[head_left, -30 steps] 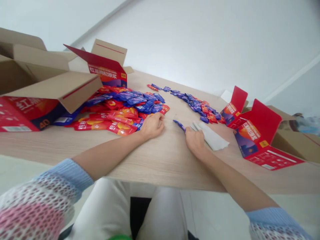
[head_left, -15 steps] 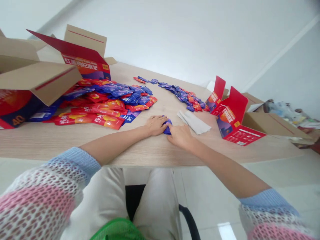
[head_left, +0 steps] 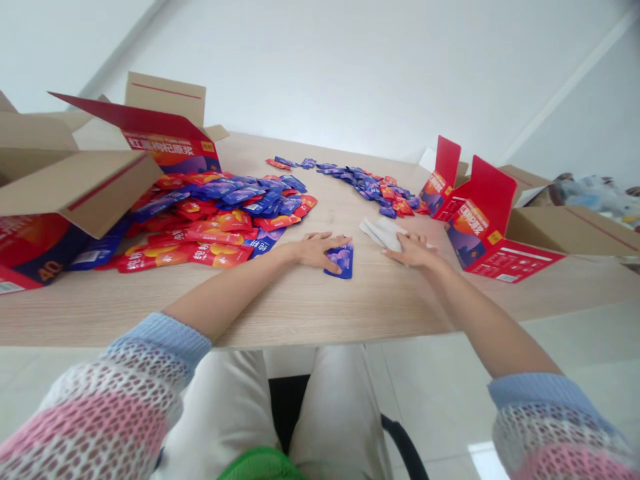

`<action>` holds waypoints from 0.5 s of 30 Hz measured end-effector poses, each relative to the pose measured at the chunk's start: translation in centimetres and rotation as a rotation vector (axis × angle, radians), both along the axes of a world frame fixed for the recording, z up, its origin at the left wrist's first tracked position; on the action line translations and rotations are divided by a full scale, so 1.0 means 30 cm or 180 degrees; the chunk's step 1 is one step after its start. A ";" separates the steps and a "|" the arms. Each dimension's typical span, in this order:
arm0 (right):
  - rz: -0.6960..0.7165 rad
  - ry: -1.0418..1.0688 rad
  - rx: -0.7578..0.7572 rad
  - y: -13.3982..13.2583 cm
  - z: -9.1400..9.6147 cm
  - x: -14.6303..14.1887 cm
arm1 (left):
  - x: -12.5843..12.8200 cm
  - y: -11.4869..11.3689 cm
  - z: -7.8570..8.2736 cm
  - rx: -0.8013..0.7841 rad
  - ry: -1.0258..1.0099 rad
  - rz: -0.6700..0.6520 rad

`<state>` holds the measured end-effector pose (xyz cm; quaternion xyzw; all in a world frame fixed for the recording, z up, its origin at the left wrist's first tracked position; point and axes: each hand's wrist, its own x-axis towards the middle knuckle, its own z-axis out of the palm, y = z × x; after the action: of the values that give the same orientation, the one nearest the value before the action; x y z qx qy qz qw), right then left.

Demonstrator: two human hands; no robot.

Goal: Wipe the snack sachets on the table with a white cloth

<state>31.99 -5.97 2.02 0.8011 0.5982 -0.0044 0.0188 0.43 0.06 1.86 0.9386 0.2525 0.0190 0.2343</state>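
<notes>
- A lone blue-purple sachet (head_left: pixel 345 256) lies flat on the pale wood-grain counter (head_left: pixel 280 303), partly covered by fingers.
- The left hand (head_left: pixel 320 252) reaches in from the left of the lone sachet, open and palm down; its thumb and fingers stand apart and rest on the sachet.
- The right hand (head_left: pixel 411 252) is to the right of the lone sachet, well clear of it, partly open, thumb apart from the fingers, touching a white cloth (head_left: pixel 383 232); whether it grips the cloth I cannot tell.
- That cloth lies crumpled, just beyond the lone sachet and to its right.
- Left of the lone sachet spreads a heap of red and blue sachets (head_left: pixel 225 230), overlapping one another.
- Beyond the lone sachet, a band of small packets (head_left: pixel 367 183), blue and red, curves off to the right.
- Far left of the lone sachet stands a large open carton (head_left: pixel 35 243) marked 40; another open carton (head_left: pixel 173 150) sits behind the heap.
- Far right of the lone sachet are two red boxes (head_left: pixel 505 257), flaps raised.
</notes>
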 end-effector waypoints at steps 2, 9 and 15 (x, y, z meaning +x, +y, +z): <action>-0.0118 0.0096 0.0305 0.002 -0.017 -0.046 | -0.014 0.023 -0.007 -0.0081 -0.0261 -0.0024; 0.0851 0.0311 0.0804 -0.057 0.053 -0.302 | -0.055 0.128 -0.046 -0.0320 -0.0588 0.0050; 0.1933 0.0021 0.0375 -0.099 0.043 -0.510 | -0.051 0.171 -0.077 0.0063 -0.0431 -0.0020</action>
<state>16.69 -8.95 3.32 0.5853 0.8096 0.0335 -0.0292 -1.10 5.19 -0.45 0.9382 0.2329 0.0842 0.2416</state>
